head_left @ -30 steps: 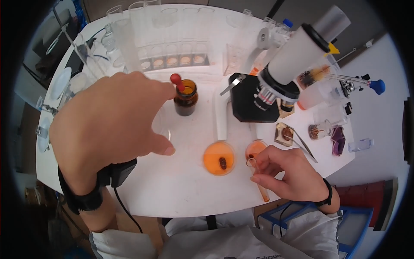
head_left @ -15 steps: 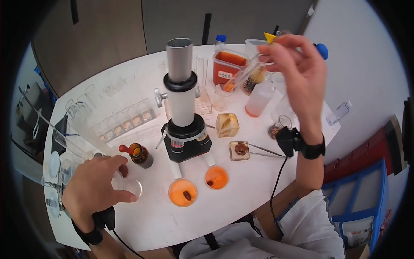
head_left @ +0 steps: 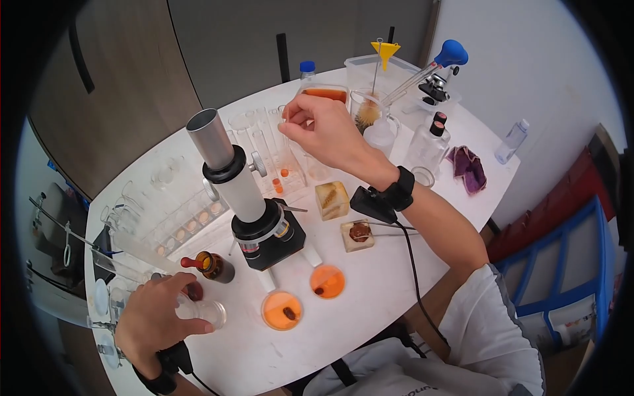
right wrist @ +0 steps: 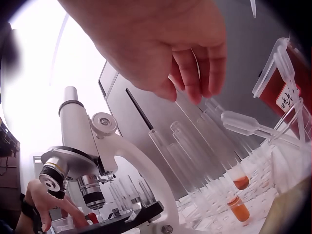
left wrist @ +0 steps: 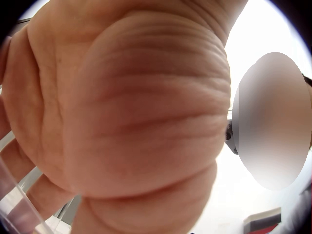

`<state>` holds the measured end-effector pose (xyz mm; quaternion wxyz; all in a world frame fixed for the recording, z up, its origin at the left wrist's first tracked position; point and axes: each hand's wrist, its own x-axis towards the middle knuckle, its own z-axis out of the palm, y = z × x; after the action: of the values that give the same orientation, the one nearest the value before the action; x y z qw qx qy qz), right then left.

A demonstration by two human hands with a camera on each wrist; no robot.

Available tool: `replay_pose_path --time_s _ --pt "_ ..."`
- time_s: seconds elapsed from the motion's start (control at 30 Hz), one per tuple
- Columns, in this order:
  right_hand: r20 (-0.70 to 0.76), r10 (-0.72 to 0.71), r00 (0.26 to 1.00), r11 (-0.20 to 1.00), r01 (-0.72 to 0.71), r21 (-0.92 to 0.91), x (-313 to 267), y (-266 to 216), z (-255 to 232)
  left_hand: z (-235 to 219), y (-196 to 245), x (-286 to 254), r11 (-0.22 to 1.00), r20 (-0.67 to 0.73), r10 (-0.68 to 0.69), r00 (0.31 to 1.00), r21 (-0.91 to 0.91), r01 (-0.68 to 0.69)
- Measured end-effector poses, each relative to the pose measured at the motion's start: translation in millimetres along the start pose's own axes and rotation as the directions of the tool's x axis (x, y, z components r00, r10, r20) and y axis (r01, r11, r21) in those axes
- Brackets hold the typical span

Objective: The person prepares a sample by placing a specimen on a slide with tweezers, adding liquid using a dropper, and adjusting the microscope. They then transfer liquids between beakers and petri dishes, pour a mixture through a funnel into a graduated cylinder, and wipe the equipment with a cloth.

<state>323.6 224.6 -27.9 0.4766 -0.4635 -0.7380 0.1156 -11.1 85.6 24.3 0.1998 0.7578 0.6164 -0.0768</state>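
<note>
At the back of the table, my right hand (head_left: 323, 129) pinches the top of a test tube with orange liquid (right wrist: 241, 182) at its bottom. That tube stands slanted in a clear rack (right wrist: 263, 170), near another tube with orange liquid (right wrist: 239, 209). At the front left, my left hand (head_left: 155, 317) curls round a clear glass vessel (head_left: 212, 315), its thumb at the rim. The palm fills most of the left wrist view. Beside the left fingers stands an amber bottle (head_left: 223, 270) with a red-bulbed dropper (head_left: 191, 263).
A white microscope (head_left: 239, 191) stands between my hands. Before it lie two dishes of orange liquid (head_left: 273, 318) (head_left: 335, 278), each with a dark brown lump. Two clear blocks (head_left: 331, 201) sit right of it. Bottles (head_left: 426, 148) and a purple geode-like piece (head_left: 470, 173) stand farther right.
My right hand has carried the tube from beside the dishes, up past the back right, to the rack. The head view has turned right. My left hand stays at the glass vessel.
</note>
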Motion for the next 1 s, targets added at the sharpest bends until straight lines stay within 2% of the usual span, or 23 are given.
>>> replay_pose_path --time_s 0.23,0.33,0.53,0.67,0.83,0.93,1.0 --pt "0.059 0.046 0.997 0.997 -0.042 -0.071 1.4 6.4 4.3 1.5 -1.1 1.2 1.000 -0.006 0.010 1.000 0.011 -0.010" --pt "-0.008 -0.046 0.999 0.999 0.046 -0.019 3.3 12.2 8.6 1.3 -0.4 2.3 1.000 0.001 0.014 1.000 0.019 -0.014" --pt "0.131 -0.001 0.991 0.982 0.026 -0.188 8.7 16.1 16.3 0.1 1.6 0.3 0.999 -0.004 0.030 1.000 0.021 -0.030" --pt "0.115 -0.019 0.993 0.977 0.043 -0.209 7.6 15.4 17.6 0.1 2.5 0.9 0.999 0.004 0.018 1.000 0.033 -0.018" --pt "0.154 0.024 0.988 0.979 0.008 -0.205 -2.4 6.4 2.0 1.9 -0.5 1.5 1.000 0.000 0.007 1.000 0.010 -0.007" --pt "0.106 -0.047 0.993 0.975 0.068 -0.212 -24.1 -9.8 -28.4 2.1 -1.6 2.1 1.000 -0.004 0.017 1.000 0.005 -0.017" --pt "0.214 -0.015 0.977 0.957 0.076 -0.279 -49.8 -26.5 -55.5 1.4 -1.9 2.0 1.000 0.000 0.017 1.000 0.002 -0.017"
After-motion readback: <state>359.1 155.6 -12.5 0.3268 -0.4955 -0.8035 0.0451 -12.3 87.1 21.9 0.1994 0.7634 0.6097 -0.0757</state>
